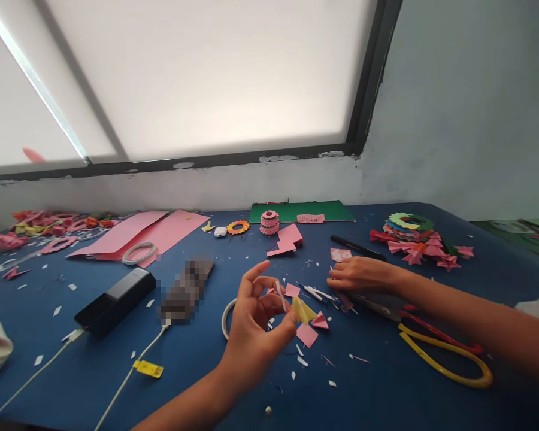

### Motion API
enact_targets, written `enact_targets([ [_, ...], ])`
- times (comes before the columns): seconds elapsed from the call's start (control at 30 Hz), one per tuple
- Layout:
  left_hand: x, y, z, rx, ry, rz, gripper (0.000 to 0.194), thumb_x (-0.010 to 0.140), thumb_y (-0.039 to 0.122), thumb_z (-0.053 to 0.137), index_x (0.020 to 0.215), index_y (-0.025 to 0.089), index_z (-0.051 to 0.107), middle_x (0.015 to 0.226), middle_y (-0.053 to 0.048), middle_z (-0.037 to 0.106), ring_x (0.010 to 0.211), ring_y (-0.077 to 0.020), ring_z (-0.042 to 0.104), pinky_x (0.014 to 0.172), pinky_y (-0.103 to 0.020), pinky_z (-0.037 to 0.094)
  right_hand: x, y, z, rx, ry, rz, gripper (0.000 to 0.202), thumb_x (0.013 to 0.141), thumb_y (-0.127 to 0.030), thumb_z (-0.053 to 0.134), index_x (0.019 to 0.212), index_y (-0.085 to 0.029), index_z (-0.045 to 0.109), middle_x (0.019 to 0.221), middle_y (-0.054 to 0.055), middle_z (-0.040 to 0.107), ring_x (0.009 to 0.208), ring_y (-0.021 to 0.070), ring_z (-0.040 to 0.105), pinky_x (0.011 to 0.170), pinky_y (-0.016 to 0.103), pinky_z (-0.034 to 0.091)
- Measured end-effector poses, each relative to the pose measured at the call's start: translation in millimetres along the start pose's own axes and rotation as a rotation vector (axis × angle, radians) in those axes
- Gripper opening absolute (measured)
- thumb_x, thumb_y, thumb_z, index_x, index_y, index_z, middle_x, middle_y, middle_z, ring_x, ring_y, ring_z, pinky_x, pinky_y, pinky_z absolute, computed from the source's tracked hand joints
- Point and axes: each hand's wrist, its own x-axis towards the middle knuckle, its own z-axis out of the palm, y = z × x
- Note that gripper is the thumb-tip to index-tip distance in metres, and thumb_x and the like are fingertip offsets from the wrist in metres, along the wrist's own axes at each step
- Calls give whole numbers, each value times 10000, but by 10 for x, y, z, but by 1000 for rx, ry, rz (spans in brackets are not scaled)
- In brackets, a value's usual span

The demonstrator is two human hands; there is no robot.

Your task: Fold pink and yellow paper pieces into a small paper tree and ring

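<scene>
My left hand (263, 326), raised above the table, pinches a small yellow folded paper piece (302, 311) between thumb and finger. A thin curved white strip (281, 295) also shows at these fingers. My right hand (362, 275) is low over the table, its fingers bent and close together; what they hold, if anything, is hidden. Just beside it lie thin white sticks (317, 293) and a patterned pink-and-white piece (340, 255). Scissors (453, 359) with yellow and red handles lie under my right forearm. Pink paper squares (306, 335) and a folded pink piece (320, 321) rest below the yellow one.
A black power bank (114, 302), a blurred-out cabled device (188, 290) and a tape roll (139, 254) are at left. Behind stand stacked pink rings (269, 222), a green board (296, 212) and a black pen (357, 246). Paper flowers (422, 242) pile up at right. Scraps litter the blue table.
</scene>
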Motion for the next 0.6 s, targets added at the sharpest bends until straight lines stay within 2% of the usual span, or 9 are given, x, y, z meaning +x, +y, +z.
enact_targets([
  [0.07, -12, 13, -7, -30, -8, -17, 585, 727, 115, 703, 1215, 255, 413, 920, 30, 499, 642, -51, 585, 597, -166, 521, -58, 50, -58, 46, 84, 47, 177, 827, -90, 547, 691, -192, 599, 665, 26, 658, 610, 152, 628, 580, 247, 474],
  [0.13, -32, 26, -8, -44, -6, -32, 596, 727, 111, 707, 1225, 267, 417, 933, 29, 502, 646, -53, 589, 594, -167, 522, -150, 29, -118, 93, 214, 160, 246, 917, -189, 457, 722, -193, 605, 668, 42, 662, 588, 164, 640, 536, 256, 480],
  [0.23, -60, 41, 0, -54, -2, -64, 616, 726, 102, 708, 1238, 282, 417, 956, 27, 504, 639, -50, 586, 562, -159, 512, -290, -201, -200, 177, 436, 383, 386, 999, -332, 295, 853, -177, 617, 663, 49, 668, 494, 158, 634, 437, 251, 476],
  [0.33, -72, 37, 6, -59, -12, -92, 624, 725, 99, 708, 1242, 284, 409, 965, 26, 495, 634, -43, 583, 547, -146, 499, -367, -667, -290, 346, 577, 505, 471, 1018, -355, 207, 873, -196, 626, 654, 34, 698, 495, 138, 663, 468, 220, 536],
  [0.4, -76, 27, 7, -48, -26, -105, 642, 716, 87, 712, 1243, 285, 403, 969, 26, 491, 649, -43, 587, 571, -146, 504, -367, -1053, -352, 812, 742, 550, 432, 989, -430, 307, 850, -238, 669, 641, 29, 709, 513, 162, 676, 434, 217, 541],
  [0.47, -86, 19, 11, -22, -36, -106, 661, 704, 70, 714, 1242, 291, 401, 966, 27, 489, 661, -46, 586, 596, -154, 512, -333, -1434, -396, 1049, 920, 568, 376, 972, -430, 364, 830, -283, 679, 612, 4, 695, 469, 145, 643, 392, 198, 519],
  [0.53, -108, 13, 23, 28, -33, -85, 657, 706, 69, 707, 1241, 300, 403, 957, 28, 487, 665, -48, 579, 637, -169, 524, -283, -1751, -406, 1023, 1044, 560, 290, 955, -389, 435, 818, -295, 673, 611, -15, 683, 481, 134, 631, 473, 202, 551],
  [0.6, -138, 7, 40, 91, -26, -42, 633, 725, 82, 690, 1239, 316, 404, 949, 29, 484, 681, -54, 579, 689, -192, 532, -234, -1963, -384, 903, 1057, 507, 245, 957, -387, 433, 883, -310, 654, 652, -16, 688, 528, 138, 638, 522, 215, 552],
])
